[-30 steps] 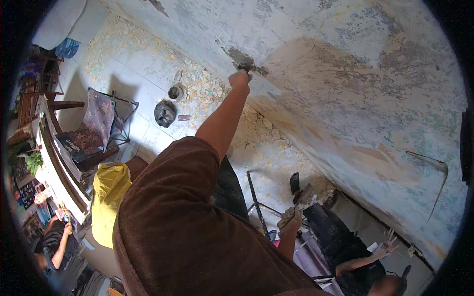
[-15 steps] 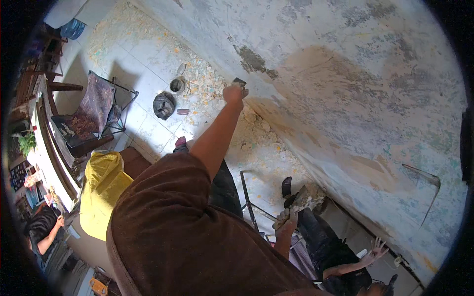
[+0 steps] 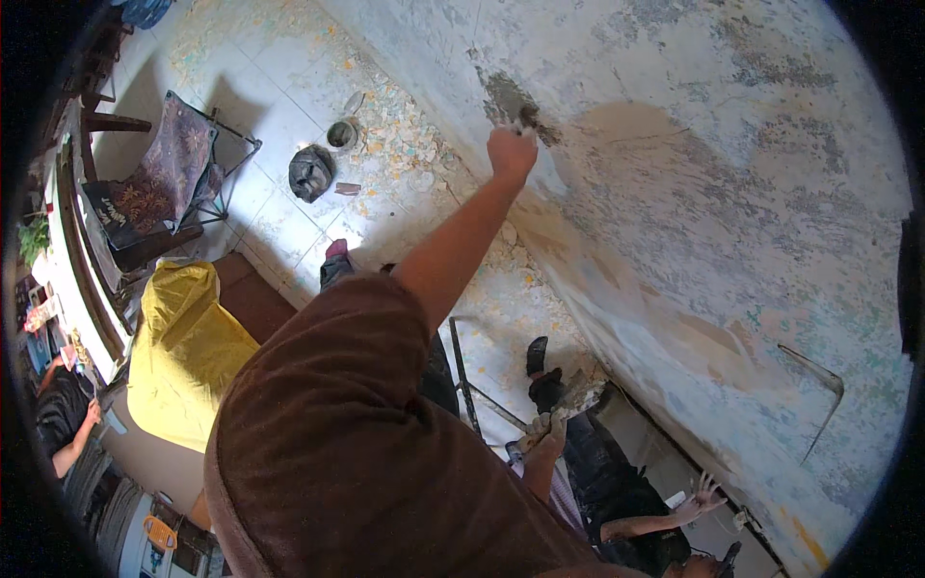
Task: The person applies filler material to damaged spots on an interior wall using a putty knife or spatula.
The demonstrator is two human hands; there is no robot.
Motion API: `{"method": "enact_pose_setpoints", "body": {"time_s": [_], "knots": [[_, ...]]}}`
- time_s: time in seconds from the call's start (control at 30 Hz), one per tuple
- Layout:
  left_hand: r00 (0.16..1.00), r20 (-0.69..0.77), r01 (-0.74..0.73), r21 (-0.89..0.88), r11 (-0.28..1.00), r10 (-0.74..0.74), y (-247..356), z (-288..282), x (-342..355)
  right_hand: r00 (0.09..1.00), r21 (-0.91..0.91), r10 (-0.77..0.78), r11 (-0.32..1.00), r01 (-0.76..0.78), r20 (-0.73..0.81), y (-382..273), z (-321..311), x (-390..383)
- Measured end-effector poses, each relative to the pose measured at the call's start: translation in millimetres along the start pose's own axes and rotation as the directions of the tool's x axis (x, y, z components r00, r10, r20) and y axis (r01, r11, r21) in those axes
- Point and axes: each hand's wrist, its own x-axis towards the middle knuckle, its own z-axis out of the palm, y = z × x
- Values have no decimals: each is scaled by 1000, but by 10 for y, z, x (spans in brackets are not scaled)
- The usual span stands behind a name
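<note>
My left hand [image 3: 512,154] is stretched out against the rough wall [image 3: 655,183], closed on a putty knife whose blade is mostly hidden behind the fingers. It touches the lower end of a damp grey plaster patch [image 3: 508,94]. A wide tan patch [image 3: 626,130] lies just to the right of it. Lower down, beside my brown shirt, my right hand [image 3: 545,435] is coated in grey plaster. Its fingers are closed on the near edge of a board with plaster [image 3: 581,395], partly hidden by the hand.
A person in black [image 3: 617,482] sits at lower right with a raised, spread hand [image 3: 703,499]. Plaster chips [image 3: 400,135] litter the tiled floor near a bucket [image 3: 342,135] and black bag [image 3: 311,173]. A folding chair [image 3: 178,159] and yellow cloth [image 3: 183,356] are left; a metal frame [image 3: 462,371] stands close.
My left hand has moved up and right along the wall onto the grey patch, its blade now turned out of sight. My right hand still holds the board. The view has shifted slightly.
</note>
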Motion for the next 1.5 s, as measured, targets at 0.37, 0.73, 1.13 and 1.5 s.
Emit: {"method": "enact_pose_setpoints", "body": {"time_s": [0.37,0.73,1.13,1.5], "knots": [[947,-27,284,-394,874,-320,-792,-105,244,997,-20,-32,999,33,66,-136,265,-117],[1000,-2,-18,-57,998,18,-16,239,-614,995,-83,-7,996,16,99,-201,108,-108],[940,-266,203,-72,976,-215,-720,175,279,990,-14,-53,998,55,132,-153,100,-10],[998,-68,-16,-130,991,7,-386,128,-672,994,-138,-58,988,70,93,-237,353,-222]]}}
